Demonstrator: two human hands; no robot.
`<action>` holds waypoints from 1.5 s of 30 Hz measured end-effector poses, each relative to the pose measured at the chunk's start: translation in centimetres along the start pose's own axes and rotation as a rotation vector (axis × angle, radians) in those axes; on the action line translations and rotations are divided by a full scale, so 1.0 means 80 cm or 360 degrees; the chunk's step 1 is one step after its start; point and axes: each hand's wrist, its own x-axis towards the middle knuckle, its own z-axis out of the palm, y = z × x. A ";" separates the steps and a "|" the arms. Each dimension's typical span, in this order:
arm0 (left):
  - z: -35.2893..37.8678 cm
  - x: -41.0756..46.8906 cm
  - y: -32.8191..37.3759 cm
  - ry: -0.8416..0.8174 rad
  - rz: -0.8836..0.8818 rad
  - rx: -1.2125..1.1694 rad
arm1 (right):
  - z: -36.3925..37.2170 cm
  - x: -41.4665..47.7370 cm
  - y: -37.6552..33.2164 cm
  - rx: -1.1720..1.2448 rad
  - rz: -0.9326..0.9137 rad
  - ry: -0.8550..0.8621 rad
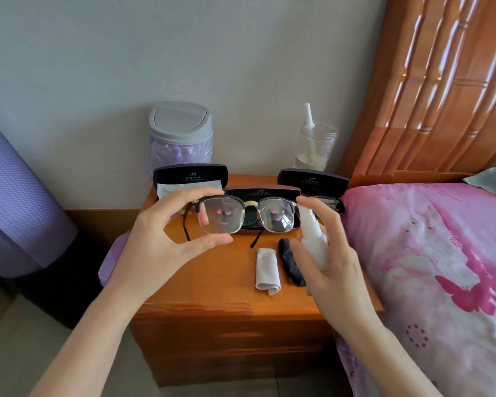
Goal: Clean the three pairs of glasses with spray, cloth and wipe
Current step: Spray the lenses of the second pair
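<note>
The fingers [204,193] and thumb of the left hand [161,242] are curled into a wide C, and the glasses [275,217] are pinched by one lens rim between the fingertips above and the thumb below. The glasses are held upright above the middle of the nightstand [212,285], lenses towards the camera, temples unfolded and pointing away. The fingers [322,216] of the right hand [335,262] are wrapped round a white spray bottle [312,239], with the forefinger laid on the nozzle top; the bottle is held tilted above the nightstand's right half, its nozzle just beside the right lens.

On the nightstand's front, a folded white cloth [267,267] is seen, and a rolled black cloth [291,263] lies just beside it to the right. Along the nightstand's back, three open cases are set: a left case [191,174] holding a pale sheet, a middle case [262,193] behind the held glasses, and a right case [312,179] in which a second pair [328,202] is laid. At the back left corner a lidded bin [181,133] is placed, and at the back right corner a clear jar [317,147] with a white sprayer standing in it. Against the nightstand's right side a pink-covered bed [430,253] is pressed.
</note>
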 end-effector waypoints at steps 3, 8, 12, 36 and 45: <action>0.000 -0.001 0.000 -0.0015 0.0006 0.0023 | 0.003 -0.001 0.002 -0.0065 0.0020 -0.0009; 0.001 -0.001 0.000 -0.0040 0.0008 0.0050 | 0.005 -0.003 -0.007 -0.0151 -0.0076 0.0070; 0.002 -0.002 0.000 -0.0047 0.0010 0.0054 | 0.009 -0.003 -0.003 -0.0217 -0.0085 0.0098; -0.001 -0.003 0.001 -0.0032 -0.0007 0.0061 | 0.004 -0.007 -0.005 -0.0021 -0.0143 0.0164; 0.010 -0.005 0.013 -0.0038 0.0008 0.0034 | 0.018 -0.017 -0.031 0.0203 -0.0273 -0.0128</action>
